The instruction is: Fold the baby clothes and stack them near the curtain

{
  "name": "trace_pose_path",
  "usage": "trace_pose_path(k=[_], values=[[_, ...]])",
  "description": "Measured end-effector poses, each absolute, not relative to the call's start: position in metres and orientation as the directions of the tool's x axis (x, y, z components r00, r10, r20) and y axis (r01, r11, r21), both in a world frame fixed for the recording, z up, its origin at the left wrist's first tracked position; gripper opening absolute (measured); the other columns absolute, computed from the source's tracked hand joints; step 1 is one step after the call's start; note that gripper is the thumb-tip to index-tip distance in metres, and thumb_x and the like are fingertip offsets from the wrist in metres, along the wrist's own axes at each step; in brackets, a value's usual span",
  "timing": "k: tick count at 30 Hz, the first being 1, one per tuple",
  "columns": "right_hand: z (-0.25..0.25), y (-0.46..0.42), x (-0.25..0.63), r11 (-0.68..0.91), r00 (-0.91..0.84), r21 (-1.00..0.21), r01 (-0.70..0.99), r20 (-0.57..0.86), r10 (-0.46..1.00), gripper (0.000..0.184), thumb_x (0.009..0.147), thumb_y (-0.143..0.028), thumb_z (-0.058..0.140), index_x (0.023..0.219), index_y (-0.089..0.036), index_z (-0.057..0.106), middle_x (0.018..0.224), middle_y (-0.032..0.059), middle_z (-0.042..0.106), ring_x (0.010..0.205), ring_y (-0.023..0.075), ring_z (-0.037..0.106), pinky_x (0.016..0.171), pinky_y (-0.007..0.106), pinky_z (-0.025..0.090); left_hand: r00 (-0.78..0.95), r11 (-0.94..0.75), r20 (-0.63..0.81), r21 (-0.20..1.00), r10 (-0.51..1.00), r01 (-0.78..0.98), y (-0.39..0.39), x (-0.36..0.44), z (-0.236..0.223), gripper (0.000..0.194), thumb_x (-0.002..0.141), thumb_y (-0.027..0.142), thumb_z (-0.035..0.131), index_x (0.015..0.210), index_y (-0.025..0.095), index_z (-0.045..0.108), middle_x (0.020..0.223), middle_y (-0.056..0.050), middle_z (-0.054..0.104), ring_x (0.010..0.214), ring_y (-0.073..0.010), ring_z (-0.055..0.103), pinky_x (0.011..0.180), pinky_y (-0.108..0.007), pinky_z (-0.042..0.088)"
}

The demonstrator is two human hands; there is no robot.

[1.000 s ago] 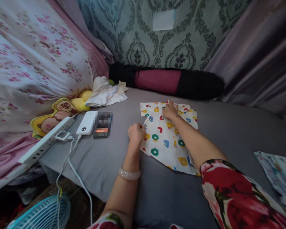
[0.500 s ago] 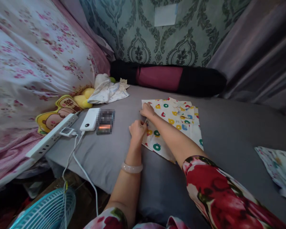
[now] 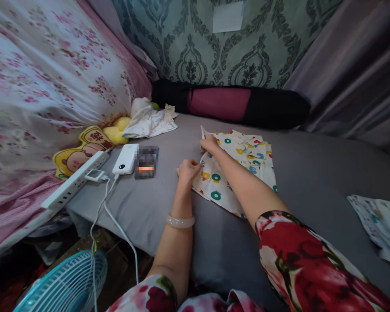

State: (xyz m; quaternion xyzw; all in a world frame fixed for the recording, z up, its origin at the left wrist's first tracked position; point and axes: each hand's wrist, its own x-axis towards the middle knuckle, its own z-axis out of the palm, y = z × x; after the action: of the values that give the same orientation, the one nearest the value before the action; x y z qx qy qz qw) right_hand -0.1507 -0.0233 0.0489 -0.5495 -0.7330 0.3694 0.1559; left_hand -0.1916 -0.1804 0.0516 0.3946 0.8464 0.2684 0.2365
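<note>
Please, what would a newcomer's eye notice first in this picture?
Probably the white garment with bright prints on the grey sheet near the middle, where the left hand and right hand hold its left side. Next, perhaps, the red floral sleeve at lower right and the long black-and-maroon roll by the patterned wall.

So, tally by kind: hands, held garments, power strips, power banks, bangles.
Bare left hand, bare right hand: 2
White cloth garment, multicoloured print: 1
Long white plastic power strip: 1
White rectangular power bank: 1
Pale round bangle: 1
Total: 6
</note>
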Motion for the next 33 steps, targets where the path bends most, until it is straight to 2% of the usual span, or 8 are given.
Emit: trace_pose_path(k=[2, 5, 10, 14, 18, 25, 33], values=[[0.051, -0.020, -0.140, 0.003, -0.303, -0.826, 0.563, -0.204, 0.931, 0.022, 0.088, -0.021, 0.052, 0.103, -0.013, 0.067, 0.083, 0.0106, 0.073, 0.071, 0.0197, 0.071, 0.064, 0.029, 0.058, -0.566, 0.531, -0.192, 0.664, 0.802, 0.527, -0.180, -0.193, 0.049, 0.019, 0.079, 0.039, 0.064, 0.082, 0.021, 0.072, 0.085, -0.006, 0.073, 0.087, -0.0210, 0.066, 0.079, -0.030, 0.046], [0.056, -0.017, -0.121, -0.081, -0.265, -0.903, 0.422, -0.208, 0.941, 0.019, 0.088, -0.018, 0.052, 0.101, -0.014, 0.065, 0.080, 0.0090, 0.072, 0.067, 0.0163, 0.069, 0.059, 0.025, 0.057, -0.520, 0.470, -0.169, 0.709, 0.837, 0.526, -0.178, -0.195, 0.042, 0.020, 0.078, 0.038, 0.064, 0.080, 0.020, 0.072, 0.078, -0.004, 0.072, 0.083, -0.0199, 0.065, 0.075, -0.028, 0.047], [0.068, -0.013, -0.088, -0.109, -0.261, -0.933, 0.343, -0.206, 0.943, 0.027, 0.087, -0.012, 0.052, 0.112, -0.015, 0.062, 0.076, 0.0054, 0.070, 0.066, 0.0169, 0.068, 0.059, 0.026, 0.057, -0.416, 0.364, -0.165, 0.810, 0.894, 0.460, -0.177, -0.195, 0.035, 0.020, 0.076, 0.037, 0.064, 0.078, 0.018, 0.071, 0.071, -0.003, 0.068, 0.073, -0.0171, 0.064, 0.065, -0.025, 0.048], [0.077, -0.009, -0.064, -0.119, -0.251, -0.947, 0.299, -0.198, 0.947, 0.039, 0.084, -0.008, 0.053, 0.122, -0.016, 0.057, 0.070, 0.0023, 0.066, 0.059, 0.0158, 0.064, 0.058, 0.028, 0.057, -0.323, 0.331, -0.225, 0.885, 0.919, 0.326, -0.183, -0.185, 0.046, 0.018, 0.078, 0.032, 0.065, 0.080, 0.015, 0.067, 0.068, -0.001, 0.066, 0.060, -0.0124, 0.061, 0.056, -0.022, 0.047], [0.081, -0.008, -0.043, -0.116, -0.221, -0.960, 0.257, -0.175, 0.959, 0.047, 0.081, -0.003, 0.053, 0.126, -0.017, 0.054, 0.065, -0.0007, 0.062, 0.051, 0.0134, 0.059, 0.052, 0.026, 0.054, -0.209, 0.275, -0.226, 0.929, 0.952, 0.248, -0.189, -0.172, 0.057, 0.019, 0.079, 0.033, 0.066, 0.082, 0.014, 0.065, 0.070, -0.001, 0.067, 0.057, -0.0109, 0.060, 0.055, -0.021, 0.048], [0.081, -0.016, -0.011, -0.116, -0.154, -0.961, 0.249, -0.158, 0.975, 0.056, 0.076, -0.005, 0.057, 0.130, -0.020, 0.052, 0.064, -0.0009, 0.061, 0.052, 0.0144, 0.059, 0.053, 0.027, 0.054, -0.116, 0.191, -0.158, 0.908, 0.980, 0.373, -0.185, -0.157, 0.051, 0.026, 0.081, 0.039, 0.064, 0.088, 0.014, 0.068, 0.076, -0.004, 0.069, 0.063, -0.0123, 0.062, 0.055, -0.020, 0.046], [0.062, -0.017, 0.016, -0.140, -0.108, -0.941, 0.309, -0.181, 0.978, 0.060, 0.076, -0.010, 0.061, 0.134, -0.021, 0.049, 0.062, -0.0004, 0.061, 0.056, 0.0183, 0.063, 0.057, 0.030, 0.055, -0.089, 0.134, -0.102, 0.824, 0.991, 0.551, -0.182, -0.147, 0.044, 0.033, 0.079, 0.045, 0.060, 0.088, 0.014, 0.070, 0.069, -0.001, 0.063, 0.062, -0.0125, 0.055, 0.053, -0.021, 0.039]])
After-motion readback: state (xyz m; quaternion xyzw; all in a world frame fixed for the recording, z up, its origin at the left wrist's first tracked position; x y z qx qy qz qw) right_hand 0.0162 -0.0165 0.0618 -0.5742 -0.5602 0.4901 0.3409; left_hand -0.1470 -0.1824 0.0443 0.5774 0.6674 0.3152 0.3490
